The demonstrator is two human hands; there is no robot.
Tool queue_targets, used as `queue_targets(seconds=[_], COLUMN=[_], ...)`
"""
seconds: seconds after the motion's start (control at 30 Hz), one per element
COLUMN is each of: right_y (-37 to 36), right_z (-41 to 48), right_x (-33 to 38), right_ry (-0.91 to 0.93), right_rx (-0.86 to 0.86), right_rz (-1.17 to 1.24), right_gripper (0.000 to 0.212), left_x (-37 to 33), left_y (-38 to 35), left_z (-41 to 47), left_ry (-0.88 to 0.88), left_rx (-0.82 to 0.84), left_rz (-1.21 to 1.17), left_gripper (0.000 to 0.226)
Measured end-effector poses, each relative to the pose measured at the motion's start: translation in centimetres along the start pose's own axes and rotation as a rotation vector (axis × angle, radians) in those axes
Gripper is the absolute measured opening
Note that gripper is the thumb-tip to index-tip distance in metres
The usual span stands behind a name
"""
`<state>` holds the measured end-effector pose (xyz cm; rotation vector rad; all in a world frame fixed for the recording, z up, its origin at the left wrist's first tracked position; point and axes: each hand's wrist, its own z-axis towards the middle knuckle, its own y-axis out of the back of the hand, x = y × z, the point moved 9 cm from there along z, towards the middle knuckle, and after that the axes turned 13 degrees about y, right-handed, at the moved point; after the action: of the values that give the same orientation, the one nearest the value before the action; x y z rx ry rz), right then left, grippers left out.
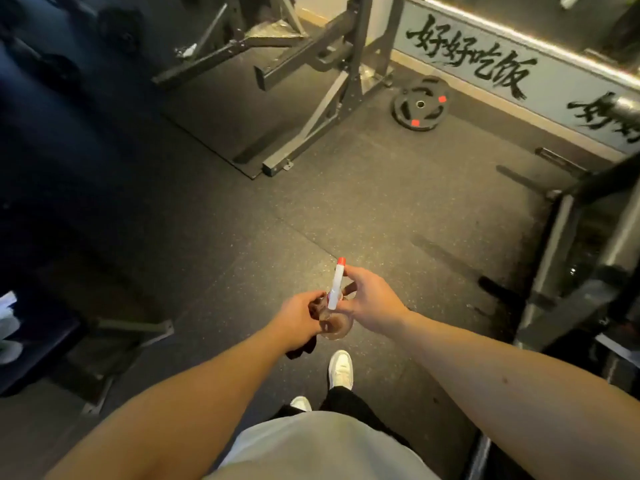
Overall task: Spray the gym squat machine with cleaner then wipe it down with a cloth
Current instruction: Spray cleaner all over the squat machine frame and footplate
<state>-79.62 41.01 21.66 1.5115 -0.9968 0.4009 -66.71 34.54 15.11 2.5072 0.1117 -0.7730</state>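
The spray bottle (333,323) is held upright between both hands, above the floor (242,220). The left hand (299,315) is curled round its clear body, with a dark cloth (302,348) tucked beneath, probably kept ready for wiping. The right hand (367,303) pinches the white spray head (336,289), apparently to set or take it. Steel frames (322,109) stand well apart ahead; which one is the squat machine cannot be told.

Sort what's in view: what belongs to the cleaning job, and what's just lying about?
Job: spray bottle, held by left hand and right hand; dark cloth, in the left hand; steel frame ahead, possibly the squat machine.
Lying about: weight plate on the floor; wall lettering.
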Motion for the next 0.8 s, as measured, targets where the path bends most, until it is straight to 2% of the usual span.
queue_targets(seconds=[0.13,0.33,0.63,0.8], right_y=[-2.3,-5.6,-14.5,-21.8], right_z=[5.3,12.1,19.1,21.9], right_x=[2.7,7.1,15.0,21.5], right_ry=[0.110,0.308,0.467,0.518], right_rx=[0.140,0.333,0.510,0.570], right_rz=[-0.017,-0.031,-0.117,-0.177], right_gripper=[0.053,0.078,0.075,0.074], left_x=[2.9,6.4,14.8,22.3], left_y=[4.0,9.5,16.0,20.8], left_z=[0.6,0.4,-1.7,-3.7], left_ry=[0.104,0.256,0.467,0.540], left_rx=[-0.118,-0.225,-0.425,-0.553], left_rz=[-0.064,-0.223,-0.457,-0.563], left_gripper=[0.062,0.054,0.038,0.048])
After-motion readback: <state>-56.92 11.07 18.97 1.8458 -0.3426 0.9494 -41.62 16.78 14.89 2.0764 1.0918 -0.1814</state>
